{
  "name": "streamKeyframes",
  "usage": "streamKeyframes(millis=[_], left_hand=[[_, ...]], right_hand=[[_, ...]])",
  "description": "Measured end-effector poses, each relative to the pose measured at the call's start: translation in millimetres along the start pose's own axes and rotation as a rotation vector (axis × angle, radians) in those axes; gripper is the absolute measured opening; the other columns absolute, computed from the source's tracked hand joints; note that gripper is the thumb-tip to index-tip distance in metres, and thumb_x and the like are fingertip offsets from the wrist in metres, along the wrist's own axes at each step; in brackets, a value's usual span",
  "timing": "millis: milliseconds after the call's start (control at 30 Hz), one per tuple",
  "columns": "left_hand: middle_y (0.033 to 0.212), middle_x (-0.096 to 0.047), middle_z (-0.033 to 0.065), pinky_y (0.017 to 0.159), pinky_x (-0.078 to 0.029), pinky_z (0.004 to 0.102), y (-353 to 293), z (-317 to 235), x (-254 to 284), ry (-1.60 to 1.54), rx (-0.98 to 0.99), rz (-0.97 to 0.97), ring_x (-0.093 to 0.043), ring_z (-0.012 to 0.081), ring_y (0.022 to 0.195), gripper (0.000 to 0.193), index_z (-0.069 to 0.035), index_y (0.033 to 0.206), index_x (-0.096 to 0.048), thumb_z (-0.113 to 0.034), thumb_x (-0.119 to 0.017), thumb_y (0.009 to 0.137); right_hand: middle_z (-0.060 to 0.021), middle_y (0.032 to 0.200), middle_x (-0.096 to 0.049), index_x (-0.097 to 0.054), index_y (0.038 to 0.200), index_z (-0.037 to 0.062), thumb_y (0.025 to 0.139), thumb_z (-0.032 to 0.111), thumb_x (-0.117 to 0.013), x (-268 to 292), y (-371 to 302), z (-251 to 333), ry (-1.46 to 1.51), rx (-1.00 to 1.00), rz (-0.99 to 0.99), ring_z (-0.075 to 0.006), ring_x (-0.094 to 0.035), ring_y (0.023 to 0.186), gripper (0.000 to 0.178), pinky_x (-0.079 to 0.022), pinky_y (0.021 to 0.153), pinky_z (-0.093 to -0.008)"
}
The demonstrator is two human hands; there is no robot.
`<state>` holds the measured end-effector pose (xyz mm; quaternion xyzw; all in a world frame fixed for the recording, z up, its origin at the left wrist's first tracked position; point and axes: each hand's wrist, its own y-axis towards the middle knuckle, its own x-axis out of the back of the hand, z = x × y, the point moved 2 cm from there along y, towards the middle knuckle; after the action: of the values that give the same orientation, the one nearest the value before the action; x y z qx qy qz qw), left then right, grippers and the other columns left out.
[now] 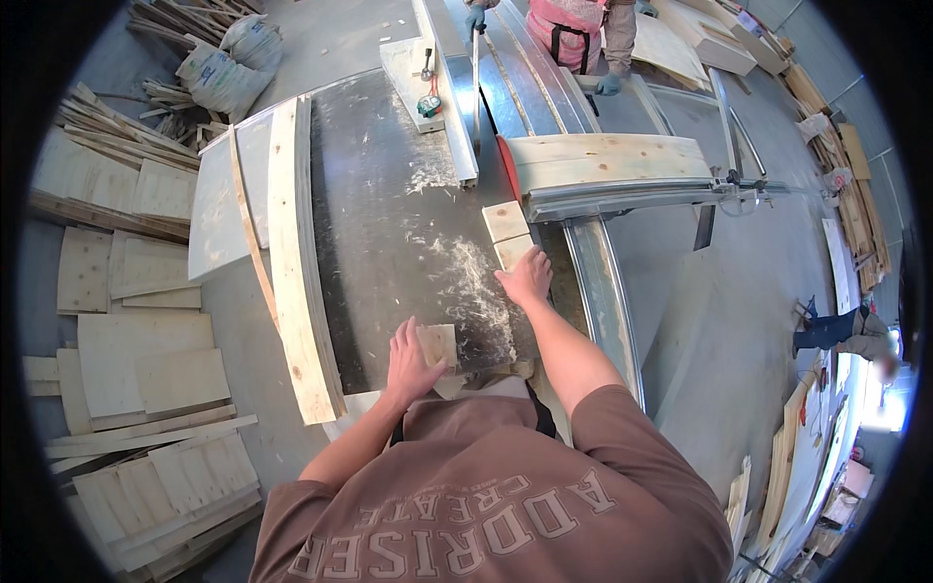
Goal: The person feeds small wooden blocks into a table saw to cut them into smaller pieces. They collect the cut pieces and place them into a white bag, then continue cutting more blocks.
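Observation:
My right hand point(528, 278) is at the near end of a short wood block point(511, 251), its fingers curled over the block. Directly beyond it lies another wood block point(504, 222), end to end with the first. Closer to me, my left hand point(412, 358) rests with fingers stretched out along the left side of a small square wood piece point(438, 344). Its thumb lies near that piece's lower edge. All these pieces are on a dark saw table point(374, 233) strewn with pale shavings. A red saw guard point(508, 167) stands just past the far block.
Long boards point(293, 272) are stacked along the table's left edge. A wide plank point(610, 158) lies on the sliding carriage point(622, 197) at right. Across the table, a co-worker's gloved hand point(475, 18) holds a stick point(476, 87). Plywood stacks point(146, 360) fill the left floor.

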<state>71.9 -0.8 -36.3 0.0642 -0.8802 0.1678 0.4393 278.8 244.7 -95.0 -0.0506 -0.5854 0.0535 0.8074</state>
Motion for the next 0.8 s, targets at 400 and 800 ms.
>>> streamKeyframes(millis=[400,800], left_hand=[[0.158,-0.039,0.0302,0.125,-0.034,0.0525,-28.3,32.8,9.4,-0.101,0.172,-0.066,-0.039,0.0471,0.145,0.106,0.007,0.163,-0.024,-0.027,-0.085,0.083],[0.157,-0.041,0.0319,0.124,-0.037,0.053,-25.0,33.0,6.2,-0.164,0.172,-0.073,-0.04,0.049,0.145,0.103,0.01,0.161,-0.026,-0.027,-0.083,0.084]], right_hand=[[-0.0266,0.128,-0.053,-0.042,0.141,-0.0124,0.074,0.034,-0.089,14.3,1.9,34.4,0.203,0.024,-0.348,-0.0429,-0.053,0.126,0.094,-0.046,0.111,-0.0511],[-0.0255,0.131,-0.056,-0.041,0.133,-0.0035,0.07,0.031,-0.092,-15.3,60.6,49.7,0.113,-0.093,-0.182,-0.0437,-0.057,0.126,0.087,-0.047,0.112,-0.0495]])
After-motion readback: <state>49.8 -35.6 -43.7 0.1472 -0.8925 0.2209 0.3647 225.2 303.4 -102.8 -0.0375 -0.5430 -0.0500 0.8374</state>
